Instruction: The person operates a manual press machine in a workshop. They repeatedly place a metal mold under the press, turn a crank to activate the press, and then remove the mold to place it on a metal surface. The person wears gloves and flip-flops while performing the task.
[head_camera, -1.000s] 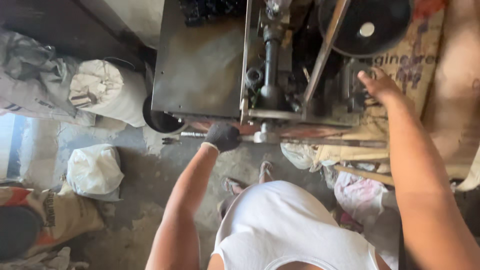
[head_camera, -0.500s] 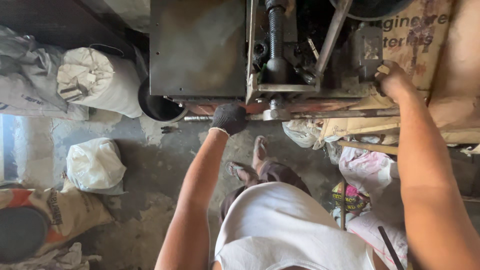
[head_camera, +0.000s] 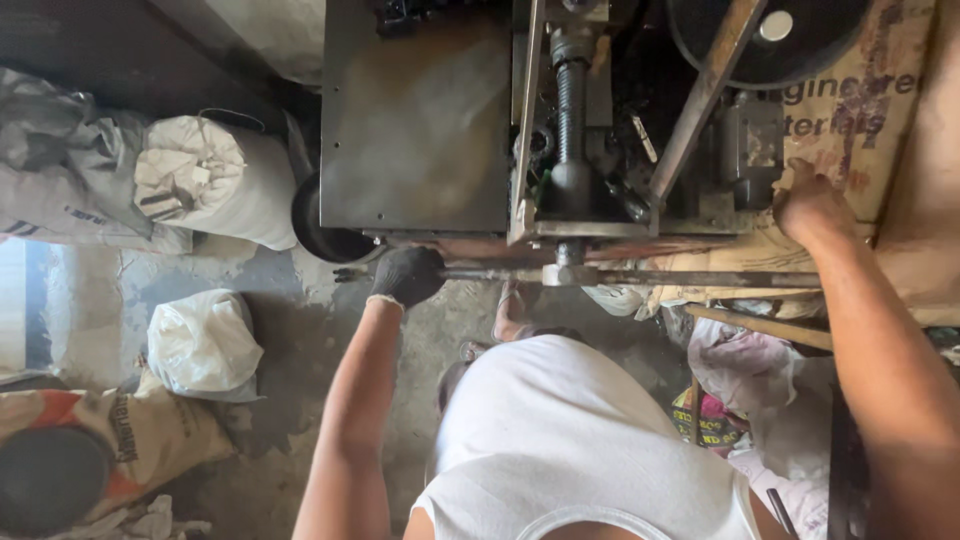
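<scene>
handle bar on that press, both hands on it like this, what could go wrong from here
1. The left hand wears a dark glove and grips the long handle bar near its end; the right hand is bare, so it may slip or get pinched against the machine frame.
2. The vertical screw and greasy parts sit just above the bar, so a slip could send fingers into them.
3. White sacks crowd the floor, possibly spoiling footing.

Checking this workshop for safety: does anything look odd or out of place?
Only the left hand, gripping the horizontal bar, wears a dark glove; the right hand is bare on the machine. Filled sacks and a bag crowd the floor.
</scene>
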